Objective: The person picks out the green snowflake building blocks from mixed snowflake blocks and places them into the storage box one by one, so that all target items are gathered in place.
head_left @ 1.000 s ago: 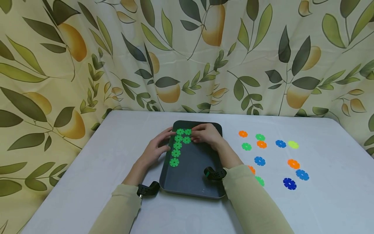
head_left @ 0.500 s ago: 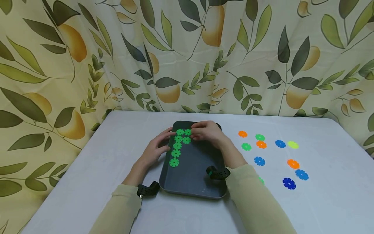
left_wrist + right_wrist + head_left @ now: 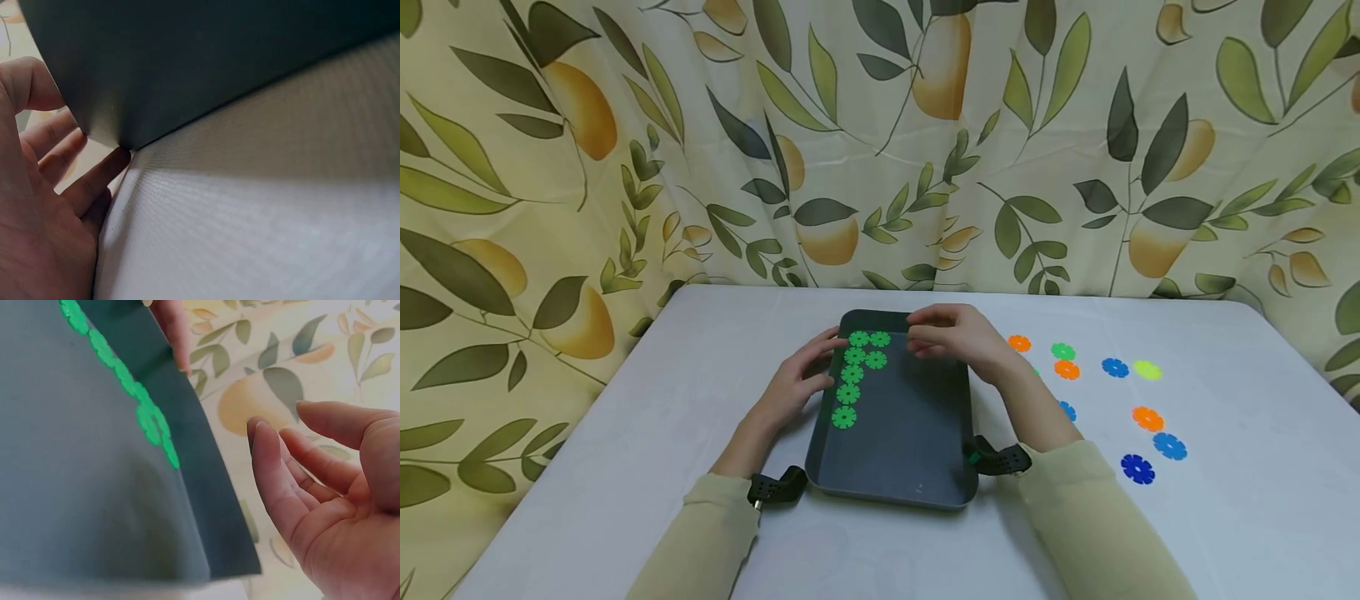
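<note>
Centrally sits a dark grey rectangular tray (image 3: 910, 450), long axis running near to far, its flat green flower-shaped discs (image 3: 852, 375) lining the left side between the nearer left hand (image 3: 795, 379), fingers relaxed against the tray, and the empty, loosely curved right hand (image 3: 958, 337).

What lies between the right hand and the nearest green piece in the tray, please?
In the head view, only bare tray shows between the right hand and that green piece.

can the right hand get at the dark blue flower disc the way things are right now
Probably yes: the right hand looks empty, and the dark blue flower disc lies uncovered on the table, right of the sleeve.
</note>
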